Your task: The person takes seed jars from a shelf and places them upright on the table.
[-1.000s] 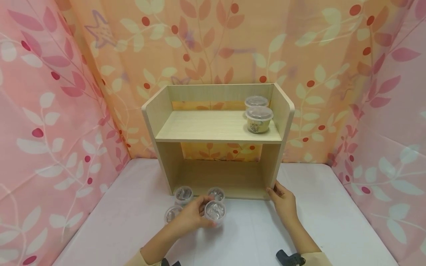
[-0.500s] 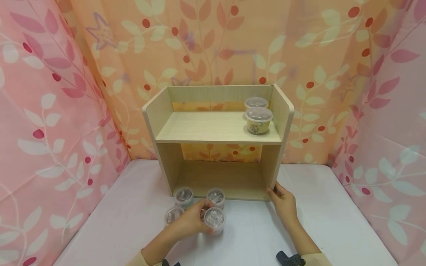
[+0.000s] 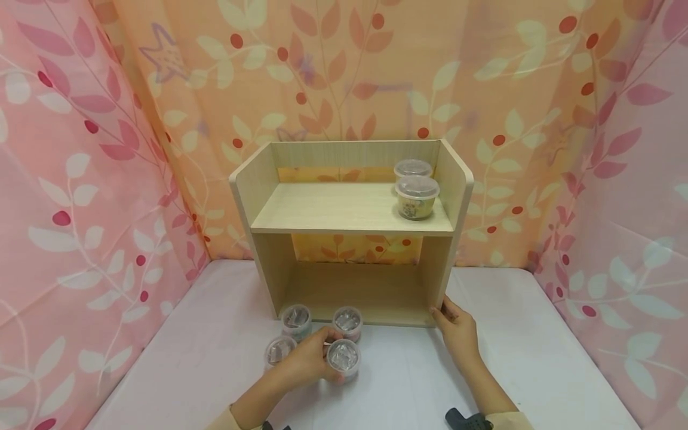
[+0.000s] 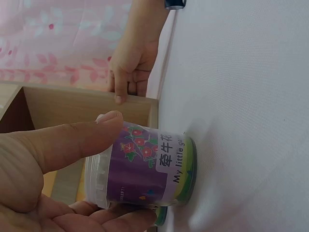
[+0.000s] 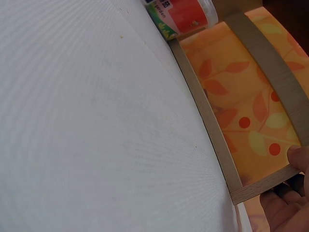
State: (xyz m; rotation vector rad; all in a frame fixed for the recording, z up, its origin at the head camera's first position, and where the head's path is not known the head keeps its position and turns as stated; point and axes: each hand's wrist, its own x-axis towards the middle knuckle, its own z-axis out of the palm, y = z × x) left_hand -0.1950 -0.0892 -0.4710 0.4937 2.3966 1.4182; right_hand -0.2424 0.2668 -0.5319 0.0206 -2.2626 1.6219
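My left hand (image 3: 305,361) grips a clear-lidded plastic jar (image 3: 343,356) with thumb and fingers on either side. In the left wrist view, this jar (image 4: 140,164) has a purple label with red flowers and lettering, and its green base is right at the white cloth. Just behind it stands another lidded jar (image 3: 347,322), whose label is red in the right wrist view. My right hand (image 3: 458,334) pinches the lower front edge of the right side panel of a pale wooden shelf (image 3: 344,206), thumb inside and fingers outside.
Two more lidded jars, one behind (image 3: 296,321) and one in front (image 3: 279,351), stand left of my left hand. On the shelf's upper board, two lidded yellow tubs, one front (image 3: 416,200) and one back (image 3: 412,168), sit at the right. Floral curtains (image 3: 344,71) surround the table.
My left hand and the purple-labelled jar have moved slightly toward me, opening a little more distance from the jar behind. My right hand stays on the shelf panel. The head view has shifted slightly.
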